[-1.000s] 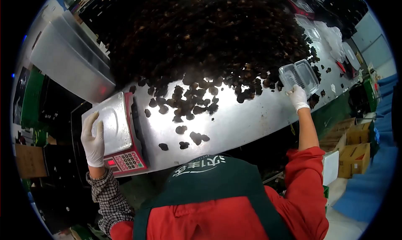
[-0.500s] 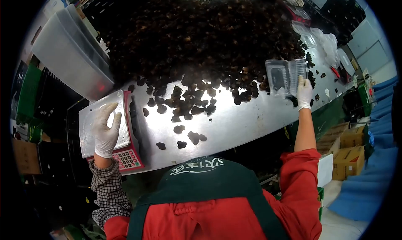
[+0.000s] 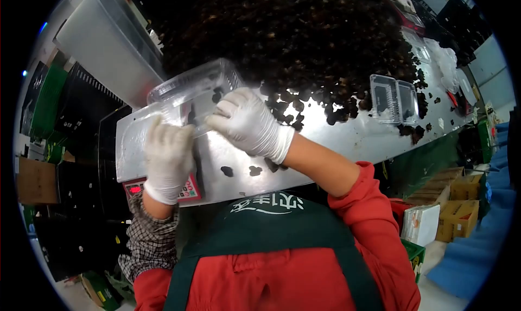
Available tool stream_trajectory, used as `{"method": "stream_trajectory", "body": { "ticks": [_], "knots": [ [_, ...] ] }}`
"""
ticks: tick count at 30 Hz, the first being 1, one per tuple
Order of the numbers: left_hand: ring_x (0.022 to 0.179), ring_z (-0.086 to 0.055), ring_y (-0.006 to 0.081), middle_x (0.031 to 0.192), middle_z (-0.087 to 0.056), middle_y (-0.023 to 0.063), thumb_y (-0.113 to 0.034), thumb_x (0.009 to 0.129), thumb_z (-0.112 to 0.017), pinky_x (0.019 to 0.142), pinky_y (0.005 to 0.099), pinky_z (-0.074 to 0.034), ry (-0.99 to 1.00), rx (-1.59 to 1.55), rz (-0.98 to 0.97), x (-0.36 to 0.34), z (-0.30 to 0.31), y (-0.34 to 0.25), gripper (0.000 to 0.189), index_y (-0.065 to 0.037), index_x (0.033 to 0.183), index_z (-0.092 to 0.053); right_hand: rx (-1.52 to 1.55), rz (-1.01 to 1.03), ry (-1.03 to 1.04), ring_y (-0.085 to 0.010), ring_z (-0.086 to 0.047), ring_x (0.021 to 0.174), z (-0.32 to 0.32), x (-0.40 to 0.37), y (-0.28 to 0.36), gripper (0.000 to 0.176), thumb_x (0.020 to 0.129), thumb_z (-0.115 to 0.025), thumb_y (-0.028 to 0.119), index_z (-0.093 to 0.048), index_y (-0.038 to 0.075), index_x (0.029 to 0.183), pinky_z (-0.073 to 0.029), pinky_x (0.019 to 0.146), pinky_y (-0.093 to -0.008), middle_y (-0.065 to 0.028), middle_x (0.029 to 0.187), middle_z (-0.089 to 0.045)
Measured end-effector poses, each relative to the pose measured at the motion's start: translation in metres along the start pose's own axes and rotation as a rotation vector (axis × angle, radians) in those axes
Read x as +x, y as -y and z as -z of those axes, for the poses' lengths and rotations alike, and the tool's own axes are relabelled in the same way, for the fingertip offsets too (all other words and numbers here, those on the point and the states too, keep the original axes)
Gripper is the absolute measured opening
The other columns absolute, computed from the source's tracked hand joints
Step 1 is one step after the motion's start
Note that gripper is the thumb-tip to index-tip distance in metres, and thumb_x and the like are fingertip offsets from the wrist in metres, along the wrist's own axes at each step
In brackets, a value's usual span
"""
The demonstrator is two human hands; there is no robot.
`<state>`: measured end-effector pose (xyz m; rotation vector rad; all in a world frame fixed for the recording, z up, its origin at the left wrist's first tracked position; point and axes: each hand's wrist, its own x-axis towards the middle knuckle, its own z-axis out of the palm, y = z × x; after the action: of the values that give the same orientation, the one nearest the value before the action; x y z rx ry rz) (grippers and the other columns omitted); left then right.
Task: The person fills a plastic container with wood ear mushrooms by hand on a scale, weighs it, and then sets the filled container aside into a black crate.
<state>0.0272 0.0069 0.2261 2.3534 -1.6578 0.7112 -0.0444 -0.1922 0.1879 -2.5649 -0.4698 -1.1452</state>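
My right hand (image 3: 249,124), in a white glove, is closed on the near edge of a clear plastic container (image 3: 201,83) tilted over the scale. My left hand (image 3: 169,156), also gloved, is beside it above the red scale (image 3: 125,148); its fingers are curled and blurred, and what they grip cannot be made out. Dark, mushroom-like pieces (image 3: 282,39) form a large heap behind the hands. Another clear container (image 3: 386,99) lies open at the heap's right edge.
A tall translucent bin (image 3: 108,45) stands at the left. On the metal table (image 3: 325,153) a few loose pieces lie near the front. Clear plastic bags (image 3: 442,61) are at the right. At the upper right another person's gloved hand (image 3: 404,1) shows. Cardboard boxes (image 3: 458,219) stand lower right.
My right hand has moved from the right side of the table to the scale. A clear container is now between my hands, and another rests at the right. My left hand's fingers have curled.
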Motion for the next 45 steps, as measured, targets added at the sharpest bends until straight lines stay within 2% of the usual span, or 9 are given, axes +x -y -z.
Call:
{"method": "stream_trajectory", "body": {
  "ticks": [3,7,13,17,22,29,39,41,45],
  "knots": [
    [0.087,-0.055,0.0273,0.082,-0.058,0.0076,-0.004,0.078,-0.066,0.101,0.0462,-0.039,-0.018,0.084,0.141,-0.052,0.009,0.032,0.018,-0.005,0.095,-0.059,0.122,-0.170,-0.028,-0.0286,-0.052,0.110,0.004,-0.011,0.016,0.052,0.071,-0.076,0.022,-0.059,0.013,0.119,-0.039,0.099,-0.0438,-0.0089,0.113,-0.056],
    [0.087,-0.056,0.0279,0.083,-0.060,0.0076,-0.005,0.079,-0.066,0.099,0.0456,-0.039,0.037,0.165,0.384,-0.138,-0.021,0.052,0.017,-0.004,0.095,-0.060,0.147,-0.568,0.221,-0.0284,-0.054,0.104,-0.023,-0.120,-0.012,0.048,0.076,-0.072,0.022,-0.058,0.007,0.118,-0.041,0.094,-0.0419,-0.0112,0.111,-0.057],
    [0.101,-0.055,0.0327,0.107,-0.059,0.0154,-0.011,0.077,-0.071,0.095,0.0448,-0.041,-0.192,0.016,0.464,-0.121,-0.029,0.001,0.040,-0.002,0.113,-0.058,-0.040,-0.531,0.405,-0.0319,-0.055,0.099,-0.035,-0.167,0.030,0.046,0.076,-0.069,0.022,-0.057,0.005,0.118,-0.045,0.086,-0.0405,-0.0135,0.106,-0.058],
    [0.108,-0.053,0.0352,0.122,-0.052,0.0202,-0.025,0.077,-0.073,0.091,0.0432,-0.045,0.232,-0.415,0.337,-0.112,-0.079,-0.047,0.060,0.000,0.126,-0.050,-0.018,-0.572,0.413,-0.0320,-0.057,0.095,-0.050,-0.200,0.018,0.039,0.079,-0.064,0.014,-0.058,0.005,0.116,-0.048,0.081,-0.0390,-0.0145,0.105,-0.058],
    [0.113,-0.051,0.0388,0.126,-0.048,0.0219,-0.037,0.076,-0.072,0.090,0.0436,-0.047,0.570,-0.487,0.648,-0.114,-0.127,-0.062,0.076,0.001,0.134,-0.041,0.193,-0.787,0.246,-0.0349,-0.058,0.093,-0.063,-0.189,0.015,0.035,0.084,-0.060,0.013,-0.056,0.003,0.118,-0.049,0.083,-0.0417,-0.0176,0.104,-0.058],
    [0.119,-0.042,0.0386,0.133,-0.038,0.0218,-0.040,0.067,-0.081,0.100,0.0452,-0.037,0.233,-0.531,0.360,-0.103,-0.158,-0.087,0.095,-0.001,0.140,-0.034,0.170,-0.835,0.175,-0.0336,-0.055,0.102,-0.032,-0.184,0.013,0.033,0.084,-0.063,0.015,-0.059,0.004,0.114,-0.045,0.090,-0.0407,-0.0166,0.107,-0.060],
    [0.134,-0.023,0.0434,0.145,-0.022,0.0280,-0.044,0.073,-0.075,0.110,0.0533,-0.020,0.286,-0.528,0.146,-0.085,-0.198,-0.101,0.095,-0.007,0.145,-0.026,-0.470,-0.701,0.292,-0.0329,-0.053,0.063,0.034,-0.276,-0.036,0.008,0.077,-0.060,0.010,-0.057,0.009,0.069,-0.043,0.059,-0.0464,-0.0113,0.066,-0.052],
    [0.135,-0.021,0.0428,0.147,-0.019,0.0267,-0.040,0.073,-0.076,0.109,0.0556,-0.021,0.217,-0.541,0.126,-0.078,-0.208,-0.102,0.093,-0.008,0.145,-0.026,-0.689,-1.082,0.574,-0.0342,-0.056,0.071,0.116,-0.307,-0.026,0.005,0.076,-0.062,0.008,-0.059,0.007,0.072,-0.046,0.065,-0.0466,-0.0131,0.073,-0.056],
    [0.140,-0.010,0.0410,0.150,-0.010,0.0255,-0.048,0.070,-0.076,0.111,0.0607,-0.009,0.144,-0.439,0.154,-0.049,-0.226,-0.098,0.104,-0.010,0.148,-0.019,-0.743,-1.041,0.281,-0.0358,-0.055,0.100,0.144,-0.312,-0.004,0.022,0.074,-0.064,0.003,-0.063,0.004,0.096,-0.046,0.087,-0.0453,-0.0178,0.107,-0.059]
  ]
}}
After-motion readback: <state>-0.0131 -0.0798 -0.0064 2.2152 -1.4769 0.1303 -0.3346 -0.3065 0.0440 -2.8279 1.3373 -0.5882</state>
